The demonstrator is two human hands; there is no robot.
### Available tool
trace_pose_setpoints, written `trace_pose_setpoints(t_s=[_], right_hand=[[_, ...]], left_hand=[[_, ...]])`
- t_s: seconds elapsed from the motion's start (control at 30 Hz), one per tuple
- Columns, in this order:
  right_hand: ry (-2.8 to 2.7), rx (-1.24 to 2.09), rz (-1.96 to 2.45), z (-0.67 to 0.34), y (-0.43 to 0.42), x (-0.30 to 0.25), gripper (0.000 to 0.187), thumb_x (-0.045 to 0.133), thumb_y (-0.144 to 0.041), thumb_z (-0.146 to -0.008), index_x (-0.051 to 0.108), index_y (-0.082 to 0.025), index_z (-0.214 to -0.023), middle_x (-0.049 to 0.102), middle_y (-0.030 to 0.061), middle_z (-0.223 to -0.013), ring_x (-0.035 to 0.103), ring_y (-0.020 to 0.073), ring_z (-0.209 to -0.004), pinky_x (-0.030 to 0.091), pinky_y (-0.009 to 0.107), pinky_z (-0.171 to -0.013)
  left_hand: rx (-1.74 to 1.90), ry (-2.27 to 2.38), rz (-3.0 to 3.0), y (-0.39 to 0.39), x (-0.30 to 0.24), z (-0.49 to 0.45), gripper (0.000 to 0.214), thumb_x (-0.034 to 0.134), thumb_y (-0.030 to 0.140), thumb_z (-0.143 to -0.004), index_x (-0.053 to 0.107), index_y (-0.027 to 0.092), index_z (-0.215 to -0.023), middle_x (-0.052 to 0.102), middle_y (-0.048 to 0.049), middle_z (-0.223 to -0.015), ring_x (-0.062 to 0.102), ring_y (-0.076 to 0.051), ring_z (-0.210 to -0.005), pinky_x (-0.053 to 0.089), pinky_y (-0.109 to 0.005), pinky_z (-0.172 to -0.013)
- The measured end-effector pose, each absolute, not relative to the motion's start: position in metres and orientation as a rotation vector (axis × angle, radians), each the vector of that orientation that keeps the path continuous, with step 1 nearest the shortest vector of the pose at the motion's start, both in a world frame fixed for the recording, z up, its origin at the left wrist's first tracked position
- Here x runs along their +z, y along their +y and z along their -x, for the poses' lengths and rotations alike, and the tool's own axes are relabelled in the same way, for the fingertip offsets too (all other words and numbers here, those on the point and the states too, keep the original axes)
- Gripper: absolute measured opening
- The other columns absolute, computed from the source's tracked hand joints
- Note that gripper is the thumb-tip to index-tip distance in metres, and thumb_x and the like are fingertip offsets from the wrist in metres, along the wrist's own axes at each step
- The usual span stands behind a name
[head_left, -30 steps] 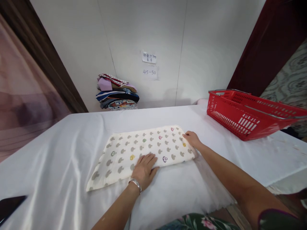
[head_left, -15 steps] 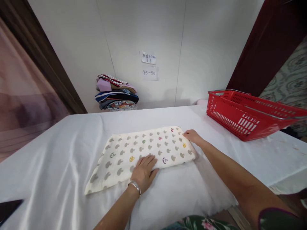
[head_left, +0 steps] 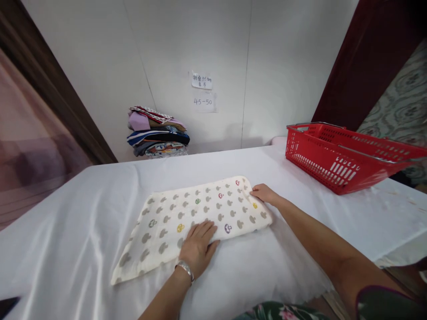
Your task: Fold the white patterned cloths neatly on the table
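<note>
A folded cream cloth point(head_left: 207, 200) printed with grey and a few coloured mushrooms lies across the white-covered table. Its long side runs left to right, and the lower left corner reaches toward me. My left hand point(head_left: 199, 246), with a silver bangle at the wrist, rests flat on the cloth's near edge, fingers stretched out. At the right end, my right hand point(head_left: 264, 194) pinches the cloth's edge between thumb and fingers, and the fabric puckers a little there. The fingertips of that hand are partly hidden.
A red plastic basket point(head_left: 336, 164) with metal handles stands at the right of the table point(head_left: 110, 186). Behind the far edge is a stack of folded fabrics point(head_left: 158, 133) against the wall. Paper notes point(head_left: 204, 102) hang above. A dark flat object point(head_left: 8, 306) lies at lower left.
My right hand has shifted slightly left along the cloth's right edge, drawing it inward a little. My left hand stays flat on the cloth. The whole view has moved slightly.
</note>
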State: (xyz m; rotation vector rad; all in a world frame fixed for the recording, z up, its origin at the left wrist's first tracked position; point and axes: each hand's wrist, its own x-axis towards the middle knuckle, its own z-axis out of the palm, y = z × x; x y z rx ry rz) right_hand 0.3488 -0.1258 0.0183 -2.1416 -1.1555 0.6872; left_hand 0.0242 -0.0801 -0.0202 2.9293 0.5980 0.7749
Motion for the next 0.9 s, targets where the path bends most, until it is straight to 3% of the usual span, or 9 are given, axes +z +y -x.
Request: trace_pose_setpoints(t_s=[0.27, 0.47, 0.6, 0.77, 0.9], right_hand=[[-1.165, 0.650, 2.357, -0.358, -0.117, 0.014, 0.016, 0.052, -0.029, -0.076, 0.061, -0.015, -0.074, 0.058, 0.0009, -0.061, 0.049, 0.0098, -0.048, 0.032, 0.020, -0.044], [-1.283, 0.461, 2.551, -0.359, -0.114, 0.014, 0.016, 0.053, -0.029, -0.076, 0.061, -0.016, -0.076, 0.064, 0.0086, -0.086, 0.057, 0.0187, -0.077, 0.034, 0.023, -0.057], [-1.316, 0.375, 2.624, -0.354, -0.122, 0.015, 0.022, 0.046, -0.035, -0.081, 0.059, -0.018, -0.081, 0.064, 0.0077, -0.089, 0.057, 0.0200, -0.082, 0.032, 0.025, -0.059], [-1.318, 0.279, 2.693, -0.344, -0.132, 0.013, 0.030, 0.038, -0.041, -0.086, 0.056, -0.018, -0.091, 0.064, 0.0079, -0.087, 0.058, 0.0209, -0.083, 0.033, 0.026, -0.061], [-1.270, 0.289, 2.701, -0.344, -0.136, 0.007, 0.040, 0.033, -0.049, -0.086, 0.052, -0.018, -0.102, 0.065, 0.0092, -0.090, 0.059, 0.0241, -0.084, 0.034, 0.029, -0.061]], left_hand=[[0.784, 0.589, -2.970, -0.078, -0.020, -0.024, 0.033, 0.049, 0.033, -0.084, 0.056, 0.021, -0.115, 0.059, -0.0066, -0.118, 0.053, -0.024, -0.111, 0.043, -0.046, -0.094], [0.781, 0.579, -2.937, -0.081, -0.019, -0.024, 0.033, 0.050, 0.032, -0.084, 0.057, 0.021, -0.114, 0.059, -0.0068, -0.119, 0.053, -0.024, -0.111, 0.044, -0.047, -0.094], [0.789, 0.609, -2.830, -0.079, -0.010, -0.021, 0.031, 0.049, 0.035, -0.084, 0.059, 0.022, -0.111, 0.061, -0.0057, -0.115, 0.055, -0.022, -0.108, 0.046, -0.042, -0.093], [0.697, 1.053, -2.662, -0.025, 0.015, 0.002, 0.036, 0.044, 0.043, -0.085, 0.060, 0.022, -0.111, 0.061, -0.0045, -0.117, 0.056, -0.019, -0.108, 0.046, -0.035, -0.093], [0.398, 1.680, -2.550, 0.038, 0.028, 0.031, 0.042, 0.047, 0.043, -0.082, 0.058, 0.017, -0.115, 0.052, -0.0094, -0.127, 0.047, -0.025, -0.117, 0.040, -0.040, -0.098]])
